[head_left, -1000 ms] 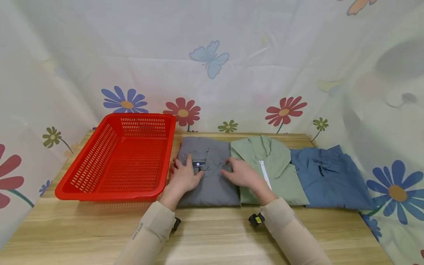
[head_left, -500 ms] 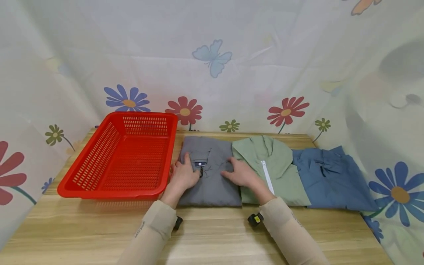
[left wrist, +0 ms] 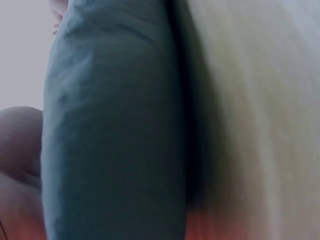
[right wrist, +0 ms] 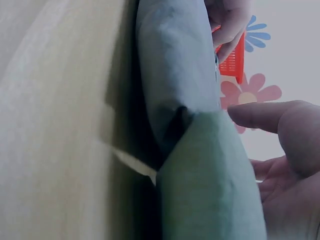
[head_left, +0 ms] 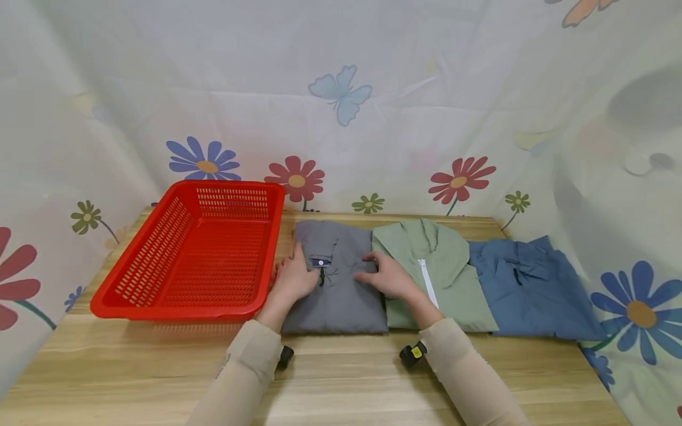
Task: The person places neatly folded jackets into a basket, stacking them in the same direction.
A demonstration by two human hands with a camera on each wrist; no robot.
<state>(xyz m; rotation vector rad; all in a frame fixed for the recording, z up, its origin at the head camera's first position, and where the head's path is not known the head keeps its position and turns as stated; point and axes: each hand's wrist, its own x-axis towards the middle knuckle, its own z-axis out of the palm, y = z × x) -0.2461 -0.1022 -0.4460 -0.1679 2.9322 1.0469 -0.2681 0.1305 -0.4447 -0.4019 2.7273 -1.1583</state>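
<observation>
White backdrop [head_left: 479, 59] walls in wooden table [head_left: 341, 384]

Floral cloth encloses the workplace on its back and both sides. At the table's left, a red basket [head_left: 170, 312] with slotted walls sits just beside a row of three folded garments. The green garment [head_left: 458, 305] lies in the middle, its collar at the far end; the blue garment [head_left: 549, 305] lies to its right and the grey garment [head_left: 346, 310] to its left, nearest the basket. Two beige sleeves [head_left: 231, 378] reach in from the near side. The left hand [head_left: 293, 279] rests on the grey garment's left side, index finger straight, thumb apart. The right hand [head_left: 391, 278] is at its right side, fingers loosely bent and grasping nothing; whether their tips touch the cloth is hard to tell. A white zip [head_left: 428, 284] runs down the green garment; a dark label [head_left: 320, 263] shows on the grey one.
</observation>
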